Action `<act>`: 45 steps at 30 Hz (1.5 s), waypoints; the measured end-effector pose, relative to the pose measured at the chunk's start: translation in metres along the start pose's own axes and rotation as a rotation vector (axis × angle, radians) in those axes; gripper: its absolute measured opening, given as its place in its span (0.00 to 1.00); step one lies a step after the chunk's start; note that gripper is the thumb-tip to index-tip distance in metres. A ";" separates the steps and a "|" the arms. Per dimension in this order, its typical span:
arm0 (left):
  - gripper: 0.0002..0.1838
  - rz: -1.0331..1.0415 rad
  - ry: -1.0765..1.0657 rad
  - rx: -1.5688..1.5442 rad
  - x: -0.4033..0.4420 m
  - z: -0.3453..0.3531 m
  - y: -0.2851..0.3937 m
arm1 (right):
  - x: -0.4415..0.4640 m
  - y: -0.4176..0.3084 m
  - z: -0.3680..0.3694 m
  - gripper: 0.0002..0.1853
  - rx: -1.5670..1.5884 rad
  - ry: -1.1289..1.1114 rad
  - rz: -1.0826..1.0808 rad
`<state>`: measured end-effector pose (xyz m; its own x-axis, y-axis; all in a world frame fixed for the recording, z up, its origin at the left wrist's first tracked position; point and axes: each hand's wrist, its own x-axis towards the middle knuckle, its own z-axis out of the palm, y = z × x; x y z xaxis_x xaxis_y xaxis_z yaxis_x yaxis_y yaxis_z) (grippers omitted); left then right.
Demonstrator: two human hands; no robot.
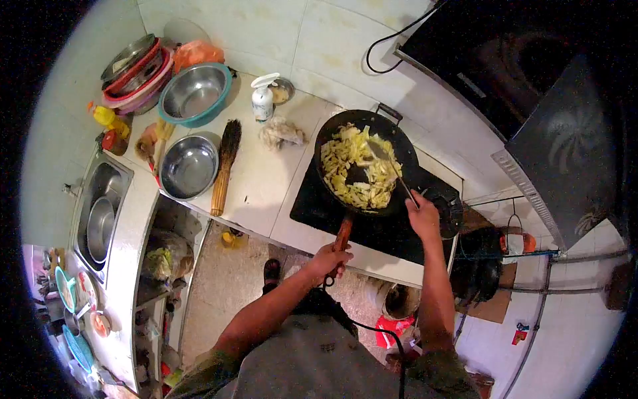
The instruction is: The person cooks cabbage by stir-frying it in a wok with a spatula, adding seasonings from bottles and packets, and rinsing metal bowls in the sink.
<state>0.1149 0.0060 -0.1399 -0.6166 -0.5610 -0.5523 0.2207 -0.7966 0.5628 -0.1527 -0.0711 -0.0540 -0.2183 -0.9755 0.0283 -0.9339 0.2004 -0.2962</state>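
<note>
A dark wok [323,143] sits over the black stove top [392,233], holding chopped pale yellow-green cabbage [347,147]. My left hand [331,260] is wrapped round the wok's wooden handle [343,236], which points toward me. In my right hand [423,216] is the handle of a metal spatula [379,151]. Its blade rests among the cabbage on the right side of the wok. A second, small loop handle [389,113] shows at the wok's far rim.
Left on the counter are a steel bowl [189,167], a bamboo wok brush [226,166], a teal-rimmed basin [194,93], a white spray bottle [262,100] and a crumpled cloth [282,132]. A sink [119,179] lies farther left. The range hood [492,73] overhangs at upper right.
</note>
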 end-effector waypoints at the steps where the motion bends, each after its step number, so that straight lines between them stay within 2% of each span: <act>1: 0.23 -0.004 0.001 -0.002 0.000 0.000 -0.002 | 0.003 0.001 0.015 0.22 0.000 -0.004 0.002; 3: 0.22 0.049 -0.008 -0.078 0.000 0.001 -0.006 | 0.001 -0.006 0.044 0.22 -0.051 0.101 -0.136; 4: 0.22 0.048 -0.010 -0.076 0.002 0.000 -0.007 | -0.012 -0.032 0.030 0.22 -0.102 -0.061 -0.009; 5: 0.22 0.040 0.000 -0.044 0.004 -0.001 -0.006 | -0.023 -0.035 0.015 0.22 -0.103 -0.057 -0.010; 7: 0.22 0.028 0.009 -0.018 0.004 -0.001 -0.006 | -0.047 -0.027 -0.014 0.21 -0.175 -0.120 -0.161; 11: 0.22 0.009 0.006 -0.050 0.004 -0.003 -0.006 | -0.054 -0.006 -0.119 0.21 -0.412 -0.222 -0.241; 14: 0.23 -0.001 -0.001 -0.062 0.005 -0.003 -0.007 | -0.048 -0.002 -0.145 0.21 -0.393 -0.306 -0.265; 15: 0.23 -0.002 -0.005 -0.064 0.005 -0.002 -0.007 | -0.042 0.000 -0.130 0.21 -0.394 -0.305 -0.263; 18: 0.23 0.007 0.000 -0.063 0.008 -0.004 -0.011 | -0.024 0.017 -0.053 0.20 -0.272 -0.252 -0.172; 19: 0.23 0.010 0.001 -0.061 0.006 -0.003 -0.009 | -0.023 0.019 -0.037 0.20 -0.157 -0.169 -0.145; 21: 0.23 -0.015 0.000 -0.043 0.003 -0.001 -0.002 | -0.016 0.026 -0.033 0.21 -0.042 -0.082 -0.128; 23: 0.23 -0.023 -0.001 -0.065 0.001 -0.001 -0.006 | -0.021 0.048 -0.051 0.21 0.226 -0.097 0.083; 25: 0.23 -0.023 0.000 -0.083 0.001 0.000 -0.003 | -0.011 0.059 -0.037 0.20 0.301 -0.108 0.252; 27: 0.23 0.036 -0.002 -0.049 -0.003 0.002 -0.001 | 0.001 0.052 -0.011 0.19 0.381 -0.029 0.300; 28: 0.23 0.037 -0.004 -0.048 -0.003 0.002 -0.001 | 0.003 0.042 0.004 0.19 0.595 -0.167 0.451; 29: 0.23 0.017 -0.002 -0.043 -0.002 0.002 0.000 | 0.001 0.033 0.025 0.20 0.638 -0.197 0.521; 31: 0.22 -0.003 0.001 -0.038 -0.001 0.002 0.002 | -0.010 -0.009 -0.002 0.20 0.570 -0.318 0.451; 33: 0.22 0.005 -0.005 -0.047 -0.002 0.002 0.001 | -0.004 0.027 0.002 0.20 0.248 -0.109 0.107; 34: 0.22 0.005 -0.003 -0.049 -0.001 0.001 0.000 | -0.004 0.016 -0.014 0.20 0.343 -0.120 0.143; 35: 0.22 0.028 -0.007 -0.055 0.000 0.001 -0.003 | 0.007 0.023 -0.009 0.19 0.258 0.010 0.058; 37: 0.22 0.055 -0.012 -0.057 0.000 0.001 -0.003 | 0.028 0.014 -0.010 0.19 0.224 -0.031 0.162; 39: 0.22 0.023 0.004 -0.058 -0.002 0.002 -0.001 | 0.049 0.008 0.022 0.19 0.248 -0.081 0.143; 42: 0.22 0.020 0.001 -0.051 -0.001 0.002 -0.001 | 0.050 -0.011 0.058 0.19 0.315 -0.126 -0.052; 43: 0.22 0.014 -0.001 -0.047 -0.001 0.001 -0.003 | 0.036 -0.026 0.049 0.23 0.273 -0.070 -0.172; 44: 0.22 0.037 0.000 -0.034 0.001 0.001 -0.003 | 0.022 -0.029 0.034 0.23 0.273 -0.069 -0.165; 45: 0.22 0.060 0.001 -0.022 0.002 0.001 -0.005 | 0.007 -0.032 0.019 0.22 0.066 -0.080 -0.255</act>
<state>0.1124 0.0091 -0.1432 -0.6015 -0.6077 -0.5186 0.2738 -0.7666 0.5808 -0.1185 -0.0861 -0.0625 0.0472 -0.9983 0.0354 -0.9347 -0.0567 -0.3510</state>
